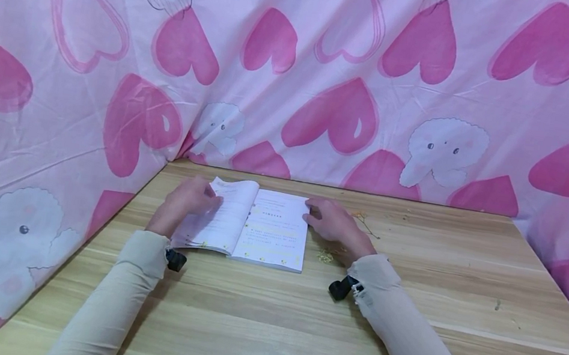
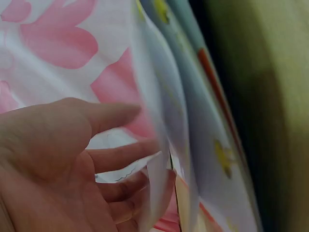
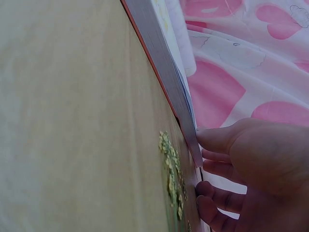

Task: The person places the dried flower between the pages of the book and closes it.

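Observation:
An open book (image 1: pixel 277 231) lies on the table, its left pages (image 1: pixel 227 212) curving up from the spine and its right page printed with text and yellow marks. At the book's left side, my left hand (image 1: pixel 191 198) reaches over the page edges. In the left wrist view, its fingers (image 2: pixel 123 157) extend behind a bent page corner, with the thumb apart from them. My right hand (image 1: pixel 333 221) is at the upper right edge of the book. Its thumb (image 3: pixel 215 137) touches the page edges in the right wrist view, while the other fingers bend loosely beside the corner.
Small dried yellow flowers (image 1: pixel 325 257) lie right of the book, partly under the right wrist; a thin sprig (image 1: pixel 365 224) lies farther back. A pink heart-patterned cloth (image 1: pixel 330 87) borders the wooden table (image 1: pixel 253 325) behind and at the sides.

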`<state>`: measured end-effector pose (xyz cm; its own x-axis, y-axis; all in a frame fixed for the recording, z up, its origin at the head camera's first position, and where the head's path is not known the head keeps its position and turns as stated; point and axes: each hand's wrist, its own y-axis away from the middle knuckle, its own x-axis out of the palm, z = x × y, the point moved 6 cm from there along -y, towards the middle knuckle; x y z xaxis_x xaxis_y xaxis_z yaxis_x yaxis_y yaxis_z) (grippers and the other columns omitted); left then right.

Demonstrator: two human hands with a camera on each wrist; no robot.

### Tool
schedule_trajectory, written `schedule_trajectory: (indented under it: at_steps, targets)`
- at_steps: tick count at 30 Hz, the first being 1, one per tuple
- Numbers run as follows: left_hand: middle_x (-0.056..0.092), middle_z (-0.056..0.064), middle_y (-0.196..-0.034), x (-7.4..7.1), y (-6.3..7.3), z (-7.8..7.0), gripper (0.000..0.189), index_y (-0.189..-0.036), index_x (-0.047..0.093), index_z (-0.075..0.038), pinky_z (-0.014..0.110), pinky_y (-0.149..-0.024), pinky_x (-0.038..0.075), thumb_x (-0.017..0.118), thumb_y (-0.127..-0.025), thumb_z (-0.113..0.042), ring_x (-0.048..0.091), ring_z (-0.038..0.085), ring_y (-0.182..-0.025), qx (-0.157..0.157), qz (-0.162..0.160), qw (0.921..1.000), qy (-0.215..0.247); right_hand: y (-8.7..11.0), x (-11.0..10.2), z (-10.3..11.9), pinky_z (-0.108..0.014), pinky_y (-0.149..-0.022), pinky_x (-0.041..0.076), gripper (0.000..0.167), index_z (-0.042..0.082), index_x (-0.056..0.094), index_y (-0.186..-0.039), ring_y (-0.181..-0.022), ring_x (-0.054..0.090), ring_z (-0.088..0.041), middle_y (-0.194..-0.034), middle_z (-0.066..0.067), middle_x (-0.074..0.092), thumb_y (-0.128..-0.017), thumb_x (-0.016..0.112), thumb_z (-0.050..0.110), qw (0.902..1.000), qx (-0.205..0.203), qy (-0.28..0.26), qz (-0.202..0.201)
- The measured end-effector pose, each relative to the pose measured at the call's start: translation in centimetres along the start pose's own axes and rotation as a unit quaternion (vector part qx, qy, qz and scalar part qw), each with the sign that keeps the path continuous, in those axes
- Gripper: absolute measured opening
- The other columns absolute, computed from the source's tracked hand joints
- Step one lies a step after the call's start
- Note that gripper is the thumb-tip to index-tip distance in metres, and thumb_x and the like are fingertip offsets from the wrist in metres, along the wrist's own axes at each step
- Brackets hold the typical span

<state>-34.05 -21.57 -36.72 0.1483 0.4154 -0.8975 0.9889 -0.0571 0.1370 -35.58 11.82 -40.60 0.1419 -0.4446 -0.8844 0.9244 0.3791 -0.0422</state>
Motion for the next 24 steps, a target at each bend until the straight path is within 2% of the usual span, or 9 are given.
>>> schedule_trajectory:
  at_steps: [4,7,10,13,16,18,20,22,24]
  targets:
    - [0.07,0.019,-0.116,0.8,-0.1,0.1,0.058,-0.118,0.073,0.0,0.049,-0.088,0.051,0.068,-0.102,-0.055,0.062,0.033,-0.105,-0.031,0.015,0.9994,-0.007,0.0,0.0,0.0,-0.055,-0.128,0.038,0.051,0.011,0.058,-0.156,-0.156,0.047,-0.034,-0.16,-0.012,0.059,-0.11,0.064,0.033,1.0,0.001,0.002,0.001]
    - [0.059,0.012,-0.096,1.3,-0.1,0.2,0.059,-0.106,0.071,-0.004,0.042,-0.079,0.045,0.073,-0.096,-0.062,0.057,0.029,-0.094,-0.046,0.013,0.9987,-0.013,-0.1,0.0,-0.1,-0.055,-0.129,0.037,0.052,0.012,0.058,-0.156,-0.156,0.047,-0.034,-0.161,-0.011,0.058,-0.11,0.065,0.034,1.0,0.005,0.004,0.004]
    - [0.057,0.014,-0.101,1.7,-0.2,0.2,0.063,-0.108,0.069,-0.003,0.047,-0.082,0.046,0.075,-0.093,-0.064,0.054,0.033,-0.1,-0.048,0.008,0.9982,-0.034,-0.1,0.0,-0.1,-0.054,-0.129,0.037,0.052,0.012,0.057,-0.157,-0.157,0.046,-0.034,-0.161,-0.011,0.058,-0.11,0.064,0.034,1.0,0.005,0.007,0.004]
    - [0.059,0.026,-0.123,1.8,-0.4,0.0,0.071,-0.122,0.067,0.002,0.058,-0.096,0.049,0.075,-0.094,-0.063,0.053,0.045,-0.116,-0.031,-0.001,0.9973,-0.067,0.0,0.0,-0.1,-0.055,-0.129,0.037,0.053,0.012,0.057,-0.157,-0.157,0.046,-0.034,-0.161,-0.011,0.058,-0.11,0.064,0.035,0.9999,0.007,0.008,0.005]
    - [0.053,0.034,-0.144,1.9,-0.5,-0.8,0.071,-0.139,0.063,0.003,0.067,-0.112,0.042,0.077,-0.096,-0.052,0.046,0.055,-0.134,0.021,-0.019,0.9975,-0.065,0.0,0.0,-0.1,-0.055,-0.129,0.036,0.053,0.013,0.056,-0.158,-0.157,0.045,-0.034,-0.162,-0.011,0.057,-0.11,0.064,0.035,0.9999,0.011,0.009,0.007]
    - [0.056,0.031,-0.151,1.9,-0.6,-1.7,0.061,-0.142,0.064,0.0,0.067,-0.119,0.038,0.079,-0.098,-0.038,0.046,0.056,-0.142,0.087,-0.033,0.994,-0.057,0.0,0.0,-0.1,-0.055,-0.129,0.036,0.053,0.013,0.056,-0.158,-0.157,0.045,-0.034,-0.162,-0.011,0.057,-0.11,0.064,0.035,0.9999,0.01,0.009,0.007]
    - [0.061,0.026,-0.152,2.0,-0.7,-2.7,0.05,-0.143,0.067,-0.003,0.065,-0.123,0.037,0.08,-0.098,-0.021,0.05,0.051,-0.145,0.169,-0.035,0.9842,-0.04,0.0,-0.1,0.0,-0.055,-0.129,0.037,0.053,0.012,0.056,-0.157,-0.157,0.046,-0.034,-0.162,-0.012,0.057,-0.11,0.064,0.034,0.9999,0.007,0.01,0.006]
    - [0.067,0.021,-0.148,2.4,-0.7,-3.6,0.043,-0.14,0.071,-0.005,0.061,-0.123,0.04,0.077,-0.097,-0.007,0.057,0.045,-0.143,0.237,-0.021,0.9709,-0.025,0.0,-0.1,0.0,-0.055,-0.129,0.037,0.053,0.012,0.057,-0.157,-0.157,0.046,-0.035,-0.161,-0.012,0.058,-0.11,0.064,0.034,0.9999,0.004,0.01,0.006]
    - [0.07,0.019,-0.144,2.9,-0.7,-4.1,0.041,-0.137,0.073,-0.005,0.058,-0.12,0.045,0.073,-0.096,0.001,0.063,0.041,-0.138,0.277,-0.002,0.9609,-0.011,0.0,0.0,0.0,-0.055,-0.129,0.037,0.052,0.012,0.057,-0.157,-0.157,0.046,-0.035,-0.161,-0.012,0.058,-0.11,0.064,0.034,0.9999,0.004,0.009,0.006]
